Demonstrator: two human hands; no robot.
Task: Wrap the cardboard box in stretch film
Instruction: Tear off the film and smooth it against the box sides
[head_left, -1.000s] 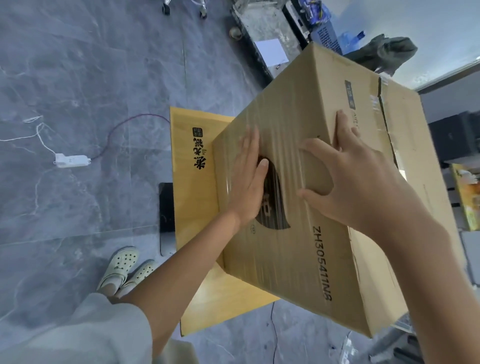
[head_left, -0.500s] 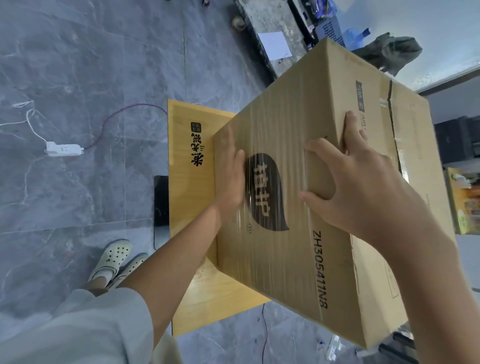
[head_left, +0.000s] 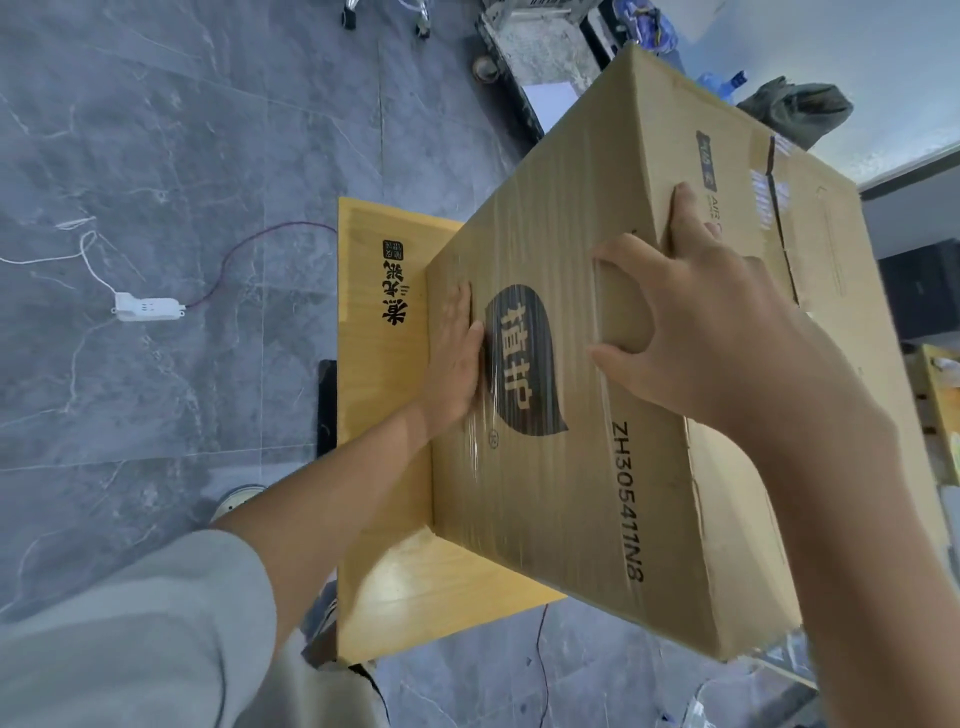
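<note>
A large cardboard box (head_left: 587, 483) with a dark leaf logo and the code ZH30541IN8 stands on a yellow wooden table (head_left: 374, 322). Clear stretch film (head_left: 524, 249) with fine wrinkles covers its near side. My left hand (head_left: 454, 358) lies flat on that side, near the box's left edge, beside the logo. My right hand (head_left: 706, 322) rests on the box's upper edge, thumb spread on the film-covered side and fingers over the top face. No film roll is in view.
Grey marble floor lies to the left, with a white power adapter (head_left: 148, 306) and its thin cords. A black flat object (head_left: 326, 405) sits beside the table. Shelving and clutter (head_left: 535, 57) stand behind the box, dark cloth (head_left: 800, 106) at the far right.
My left hand has slid leftward across the film-covered side, off the logo to the box's left edge. My right hand stays on the upper edge.
</note>
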